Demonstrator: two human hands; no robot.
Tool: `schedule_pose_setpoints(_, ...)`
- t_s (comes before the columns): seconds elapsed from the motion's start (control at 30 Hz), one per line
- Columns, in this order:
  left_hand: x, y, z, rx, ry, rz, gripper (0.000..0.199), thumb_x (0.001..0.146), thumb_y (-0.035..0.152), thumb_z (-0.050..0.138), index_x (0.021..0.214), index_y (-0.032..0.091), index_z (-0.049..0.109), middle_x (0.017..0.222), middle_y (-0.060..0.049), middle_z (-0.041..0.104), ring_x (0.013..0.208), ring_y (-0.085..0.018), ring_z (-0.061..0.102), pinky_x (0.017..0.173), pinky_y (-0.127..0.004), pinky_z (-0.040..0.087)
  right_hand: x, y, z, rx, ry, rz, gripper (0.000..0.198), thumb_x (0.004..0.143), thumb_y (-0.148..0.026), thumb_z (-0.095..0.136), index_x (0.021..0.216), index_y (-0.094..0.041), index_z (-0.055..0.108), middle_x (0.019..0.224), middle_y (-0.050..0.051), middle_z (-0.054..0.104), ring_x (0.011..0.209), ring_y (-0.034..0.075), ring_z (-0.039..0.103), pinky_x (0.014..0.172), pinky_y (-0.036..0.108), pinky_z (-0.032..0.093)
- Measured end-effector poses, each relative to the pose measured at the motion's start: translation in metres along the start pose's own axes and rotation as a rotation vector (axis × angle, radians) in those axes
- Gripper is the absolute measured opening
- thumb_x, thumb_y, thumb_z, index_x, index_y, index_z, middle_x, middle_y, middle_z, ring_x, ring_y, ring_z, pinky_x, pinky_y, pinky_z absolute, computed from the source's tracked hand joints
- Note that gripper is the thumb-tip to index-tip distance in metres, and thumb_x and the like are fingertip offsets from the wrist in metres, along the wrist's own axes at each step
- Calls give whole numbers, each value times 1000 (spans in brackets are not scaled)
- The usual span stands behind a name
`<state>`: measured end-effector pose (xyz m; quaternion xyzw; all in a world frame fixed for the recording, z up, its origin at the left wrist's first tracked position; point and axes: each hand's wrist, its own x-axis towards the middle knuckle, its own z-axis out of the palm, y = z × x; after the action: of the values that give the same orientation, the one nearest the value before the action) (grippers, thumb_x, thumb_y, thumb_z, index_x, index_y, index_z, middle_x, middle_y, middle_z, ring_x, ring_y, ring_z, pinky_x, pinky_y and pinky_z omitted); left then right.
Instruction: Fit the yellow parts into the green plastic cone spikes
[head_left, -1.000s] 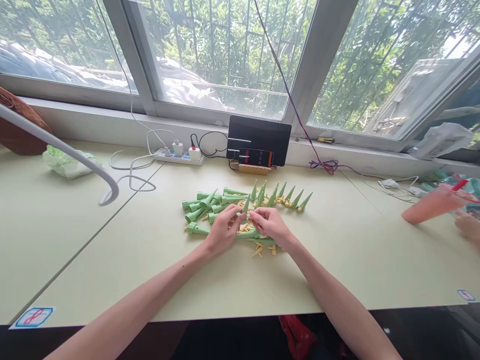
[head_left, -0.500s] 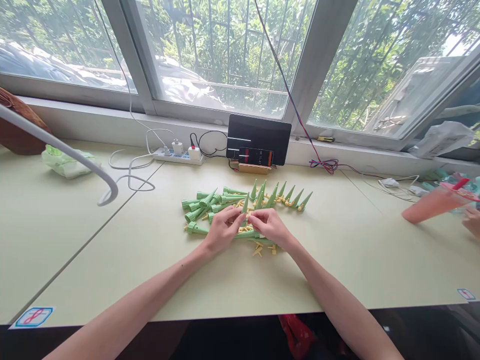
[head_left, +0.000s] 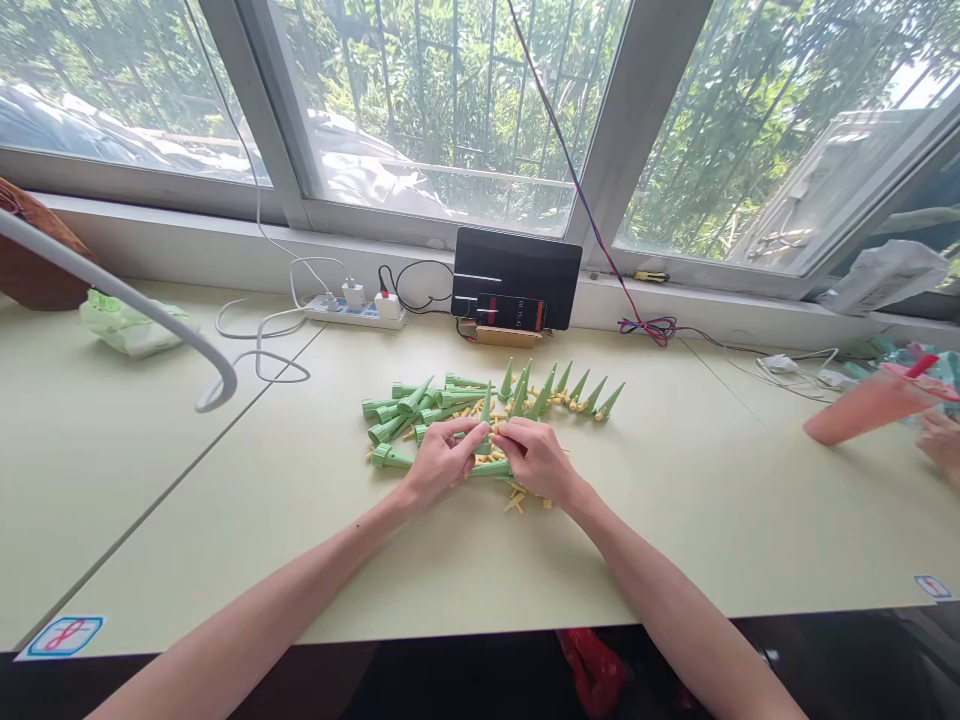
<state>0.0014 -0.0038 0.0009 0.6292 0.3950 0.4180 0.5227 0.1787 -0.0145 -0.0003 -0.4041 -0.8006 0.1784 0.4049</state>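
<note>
Left hand (head_left: 441,462) grips green cone (head_left: 486,405); right hand (head_left: 541,462) pinches yellow piece (head_left: 494,430).

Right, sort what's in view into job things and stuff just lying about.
In the job:
green cone in the left hand
yellow piece at the right hand
upright cones
lying cones
loose yellow pieces

Apparently just lying about:
power strip
pink drink
plastic bag
bundled wire

L hand (head_left: 441,460) & R hand (head_left: 540,462) v. close tog., both curled in pinch; L forearm (head_left: 296,575), R forearm (head_left: 660,580) bare, slanting fwd & inward.
</note>
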Motion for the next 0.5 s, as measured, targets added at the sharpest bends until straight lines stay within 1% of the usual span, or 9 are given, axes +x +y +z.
schedule_pose_setpoints(0.1, 1, -2, 2, -15, 21, 41, 31, 87, 45, 61, 77, 16, 66, 46, 6, 43, 32, -5, 39, 32, -18, 33, 0, 1, 1, 4, 4, 7, 35, 96, -27, 42, 62, -21, 39, 61, -1, 40, 57, 13, 35, 55, 28, 29)
schedule_pose_setpoints(0.23, 1, -6, 3, -29, 47, 121, 30, 87, 43, 63, 77, 16, 67, 69, 1, 54, 36, -4, 46, 30, -17, 36, 0, 2, 1, 23, -2, 48, 35, 95, -26, 43, 60, -21, 37, 60, -1, 40, 57, 13, 36, 56, 28, 29)
schedule_pose_setpoints(0.37, 2, -10, 2, -9, 34, 201, 26, 88, 41, 62, 88, 16, 71, 81, -1, 55, 42, -4, 52, 32, -17, 41, 1, 1, 1, 44, 4, 81, 36, 93, -26, 43, 59, -20, 34, 59, -2, 37, 56, 12, 32, 55, 27, 28)
schedule_pose_setpoints(0.5, 4, -15, 0, 32, 5, 283, 24, 89, 38, 61, 97, 18, 72, 89, -3, 55, 52, -7, 55, 42, -20, 52, 1, -2, -1, 124, 12, 139, 37, 92, -29, 45, 58, -20, 33, 57, -4, 31, 55, 11, 27, 53, 27, 25)
